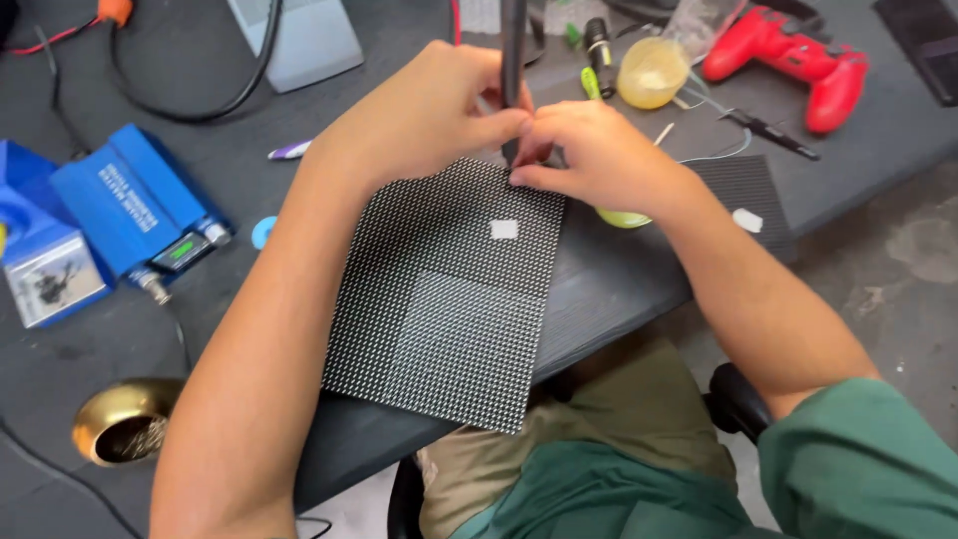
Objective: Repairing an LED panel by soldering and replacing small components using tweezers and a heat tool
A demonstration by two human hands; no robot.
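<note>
A square black panel covered in a grid of tiny dots lies on the dark table in front of me, with a small white patch near its far edge. My left hand grips a dark pen-like tool held upright, its tip touching the panel's far edge. My right hand pinches close to the tool's tip at that same edge; what sits between its fingers is hidden.
A blue box-shaped device with a small green display sits at the left, a brass bowl at the near left. A red game controller, a yellowish cup and a second dotted panel lie at the right.
</note>
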